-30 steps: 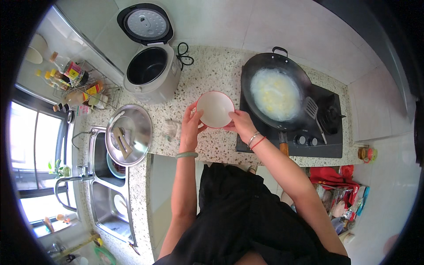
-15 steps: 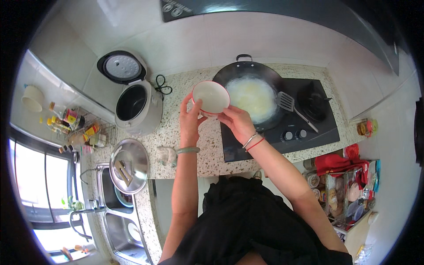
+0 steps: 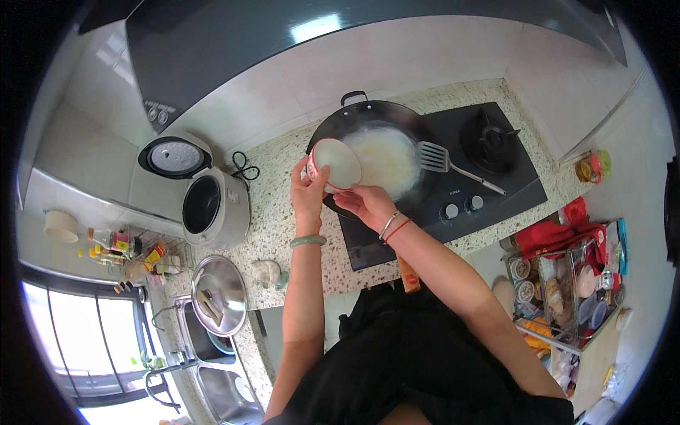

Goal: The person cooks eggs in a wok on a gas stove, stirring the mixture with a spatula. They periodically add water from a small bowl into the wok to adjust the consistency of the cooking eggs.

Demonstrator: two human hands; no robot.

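A white bowl (image 3: 343, 164) with a red rim hangs over the left edge of a dark wok (image 3: 331, 126), tipped toward it. My left hand (image 3: 307, 197) is closed on the bowl's left side, thumb over the rim. At the bowl's lower right rim, the fingers of my right hand (image 3: 372, 205) also grip it. The wok holds a whitish liquid (image 3: 388, 159) with a yellowish middle. A slotted spatula (image 3: 435, 157) lies at the wok's right edge, its handle across the black stove (image 3: 418, 234).
An open rice cooker (image 3: 225, 212) stands on the speckled counter (image 3: 273, 191) at left. A pot lid (image 3: 230, 287) rests beside the sink (image 3: 225, 397); a small figurine (image 3: 266, 273) is nearby. The range hood (image 3: 234, 64) juts overhead. At right stands a loaded rack (image 3: 559, 283).
The view has turned and shifted. The bowl now leans more to the right over the wok's edge, with both hands still on it.
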